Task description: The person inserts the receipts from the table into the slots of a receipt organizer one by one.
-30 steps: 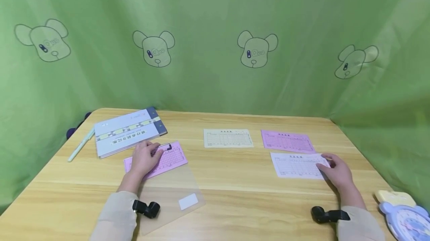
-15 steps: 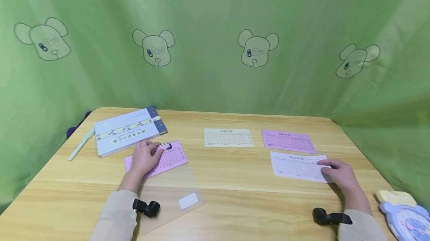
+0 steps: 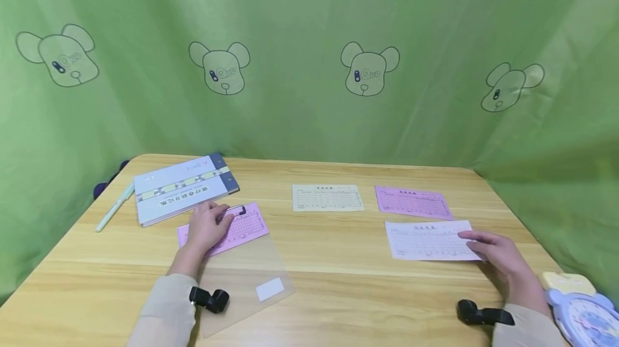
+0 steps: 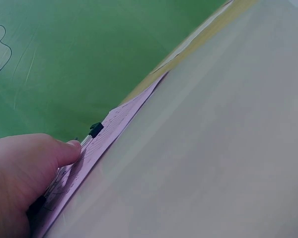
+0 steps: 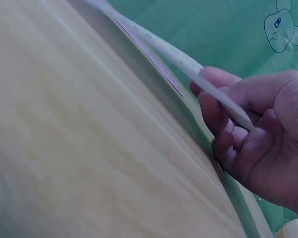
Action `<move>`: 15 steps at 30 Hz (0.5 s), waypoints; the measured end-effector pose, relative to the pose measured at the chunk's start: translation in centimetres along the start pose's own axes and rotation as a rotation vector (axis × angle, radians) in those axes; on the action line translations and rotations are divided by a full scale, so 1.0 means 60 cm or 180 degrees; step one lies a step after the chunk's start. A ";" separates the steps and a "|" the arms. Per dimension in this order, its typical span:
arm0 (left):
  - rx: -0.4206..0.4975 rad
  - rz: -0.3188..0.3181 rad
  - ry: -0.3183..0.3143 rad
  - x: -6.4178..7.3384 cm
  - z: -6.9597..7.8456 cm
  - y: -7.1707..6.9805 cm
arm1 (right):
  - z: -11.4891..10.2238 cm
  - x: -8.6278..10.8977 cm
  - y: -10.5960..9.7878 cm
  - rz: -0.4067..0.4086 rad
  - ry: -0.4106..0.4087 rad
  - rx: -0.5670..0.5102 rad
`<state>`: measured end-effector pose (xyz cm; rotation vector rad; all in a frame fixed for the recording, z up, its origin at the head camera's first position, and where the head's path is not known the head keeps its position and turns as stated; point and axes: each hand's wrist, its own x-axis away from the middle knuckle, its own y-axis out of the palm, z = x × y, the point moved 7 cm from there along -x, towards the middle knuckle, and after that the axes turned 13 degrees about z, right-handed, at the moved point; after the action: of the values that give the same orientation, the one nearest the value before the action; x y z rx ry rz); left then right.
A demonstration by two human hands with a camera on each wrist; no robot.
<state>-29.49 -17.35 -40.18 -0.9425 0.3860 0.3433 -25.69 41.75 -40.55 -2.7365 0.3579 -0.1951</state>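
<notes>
In the head view my left hand (image 3: 207,229) is at the top of a clear clipboard (image 3: 251,272), over a pink form slip (image 3: 246,226). Its thumb and fingers grip the wire clip (image 4: 92,133) with black ends, and the thumb lies on the wire in the left wrist view. The slip lies partly beneath this hand. On the right side, my right hand (image 3: 500,255) pinches the right edge of a white form slip (image 3: 427,240). The right wrist view shows that slip raised off the table, its edge between thumb and fingers (image 5: 213,111).
A pale green slip (image 3: 328,198) and another pink slip (image 3: 413,203) lie towards the back. A blue-grey account book (image 3: 186,186) and a light green pen (image 3: 115,207) are at the left. A blue toy-like clock (image 3: 585,317) sits at the right edge. A green curtain (image 3: 309,121) closes off the back.
My right hand has shifted right and nearer the body, its hold now on the slip's right edge. The white slip has turned slightly and come up. My left hand stays on the clip.
</notes>
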 end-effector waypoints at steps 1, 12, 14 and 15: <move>-0.0003 0.0002 0.0000 0.000 0.000 0.000 | 0.000 0.001 0.003 -0.0079 0.0082 -0.0159; -0.0007 -0.0014 0.0003 0.000 0.003 -0.002 | -0.039 0.007 0.043 -0.0512 -0.0220 0.0240; -0.0004 -0.0011 0.0010 0.000 0.003 -0.002 | -0.049 0.006 0.054 -0.0584 -0.0367 0.0342; -0.0005 -0.0012 0.0014 0.000 0.003 -0.002 | -0.054 0.006 0.060 -0.0609 -0.0428 0.0361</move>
<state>-29.40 -17.27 -40.01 -0.9456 0.3879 0.3381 -26.74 37.28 -38.92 -2.6519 0.0462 -0.0780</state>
